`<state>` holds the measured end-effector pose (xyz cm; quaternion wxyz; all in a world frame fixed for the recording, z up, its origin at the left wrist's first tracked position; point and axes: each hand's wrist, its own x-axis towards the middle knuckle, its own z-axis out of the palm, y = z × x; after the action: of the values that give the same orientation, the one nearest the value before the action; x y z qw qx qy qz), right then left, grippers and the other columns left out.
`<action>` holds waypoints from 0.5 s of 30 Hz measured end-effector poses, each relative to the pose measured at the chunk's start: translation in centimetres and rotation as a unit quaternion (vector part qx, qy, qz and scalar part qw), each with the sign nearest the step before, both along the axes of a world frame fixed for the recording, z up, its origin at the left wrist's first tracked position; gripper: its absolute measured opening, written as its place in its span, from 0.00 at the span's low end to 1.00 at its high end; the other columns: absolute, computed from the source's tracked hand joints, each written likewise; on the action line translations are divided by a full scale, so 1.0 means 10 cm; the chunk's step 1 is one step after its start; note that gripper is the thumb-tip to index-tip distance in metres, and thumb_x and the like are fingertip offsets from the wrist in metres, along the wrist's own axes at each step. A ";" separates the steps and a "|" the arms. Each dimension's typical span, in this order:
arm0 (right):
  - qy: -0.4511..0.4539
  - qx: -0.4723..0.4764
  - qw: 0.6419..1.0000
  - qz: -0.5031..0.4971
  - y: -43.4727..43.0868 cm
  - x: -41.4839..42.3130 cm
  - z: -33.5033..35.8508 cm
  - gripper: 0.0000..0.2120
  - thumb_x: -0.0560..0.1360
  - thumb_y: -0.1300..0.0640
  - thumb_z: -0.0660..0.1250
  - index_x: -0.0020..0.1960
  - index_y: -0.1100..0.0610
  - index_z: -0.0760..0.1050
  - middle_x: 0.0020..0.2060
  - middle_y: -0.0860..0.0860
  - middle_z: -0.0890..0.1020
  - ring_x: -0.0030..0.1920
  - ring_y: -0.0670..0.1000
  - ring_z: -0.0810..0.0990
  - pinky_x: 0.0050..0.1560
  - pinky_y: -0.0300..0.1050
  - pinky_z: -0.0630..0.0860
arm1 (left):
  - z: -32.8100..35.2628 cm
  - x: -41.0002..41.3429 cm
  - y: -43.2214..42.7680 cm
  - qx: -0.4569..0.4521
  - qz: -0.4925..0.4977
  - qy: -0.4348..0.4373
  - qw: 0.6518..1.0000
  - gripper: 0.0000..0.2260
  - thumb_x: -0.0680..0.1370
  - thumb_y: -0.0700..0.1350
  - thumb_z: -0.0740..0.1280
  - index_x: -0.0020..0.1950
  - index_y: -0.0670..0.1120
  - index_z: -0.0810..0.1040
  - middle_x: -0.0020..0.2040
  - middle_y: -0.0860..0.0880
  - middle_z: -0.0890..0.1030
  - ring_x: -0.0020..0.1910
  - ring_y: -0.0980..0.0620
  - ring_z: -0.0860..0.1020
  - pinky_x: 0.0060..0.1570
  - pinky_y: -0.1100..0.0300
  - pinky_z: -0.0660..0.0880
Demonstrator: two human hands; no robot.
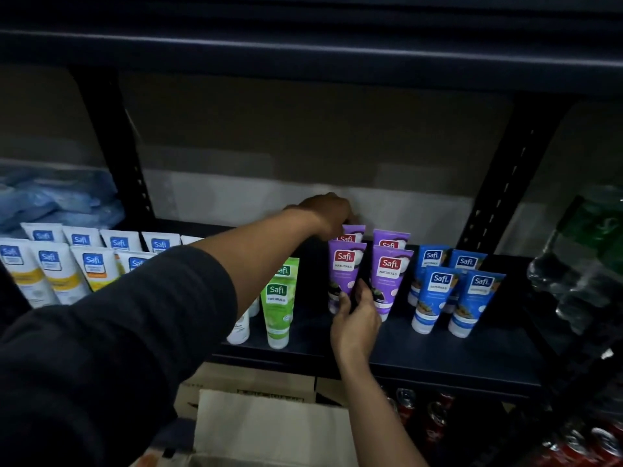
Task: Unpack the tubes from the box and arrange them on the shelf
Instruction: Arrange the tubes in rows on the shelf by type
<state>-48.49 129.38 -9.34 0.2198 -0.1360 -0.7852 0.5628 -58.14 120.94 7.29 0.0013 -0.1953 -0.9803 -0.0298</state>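
1. Shelf [421,352]: the tubes stand cap-down in colour groups.
2. Box [269,426]: open, below the shelf edge.
3. Left hand [327,214]: over the rear purple tube [354,229]; its fingertips are hidden, so the grip cannot be told.
4. Right hand [354,318]: thumb and fingers pinch the front purple tube [344,264] low down. Best squared label-forward and eased beside its neighbour [389,274] without toppling it.
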 end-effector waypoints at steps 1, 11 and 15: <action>-0.001 0.000 1.000 0.002 0.01 -0.01 -0.01 0.21 0.79 0.60 0.65 0.72 0.57 0.70 0.62 0.54 0.80 0.62 0.54 0.76 0.56 0.39 0.68 | -0.02 -0.01 -0.01 0.005 0.000 0.001 1.000 0.12 0.76 0.46 0.65 0.59 0.49 0.79 0.60 0.46 0.78 0.58 0.44 0.76 0.57 0.49 0.75; 0.000 -0.009 1.000 0.011 -0.01 -0.06 -0.03 0.19 0.79 0.61 0.65 0.69 0.55 0.72 0.59 0.52 0.80 0.60 0.52 0.77 0.58 0.46 0.74 | -0.10 -0.01 -0.08 0.054 0.003 0.017 0.998 0.09 0.78 0.45 0.65 0.57 0.49 0.80 0.60 0.45 0.78 0.59 0.45 0.74 0.50 0.58 0.70; 0.004 0.013 0.999 0.029 0.00 -0.04 -0.05 0.18 0.78 0.61 0.66 0.67 0.55 0.74 0.58 0.52 0.81 0.59 0.52 0.77 0.58 0.48 0.76 | -0.05 0.05 -0.09 0.056 -0.002 0.011 0.998 0.10 0.77 0.44 0.67 0.57 0.47 0.81 0.58 0.46 0.81 0.57 0.47 0.77 0.49 0.59 0.73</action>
<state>-48.92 129.39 -9.85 0.2078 -0.1082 -0.7951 0.5594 -57.65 120.03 6.80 0.0225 -0.1970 -0.9767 -0.0823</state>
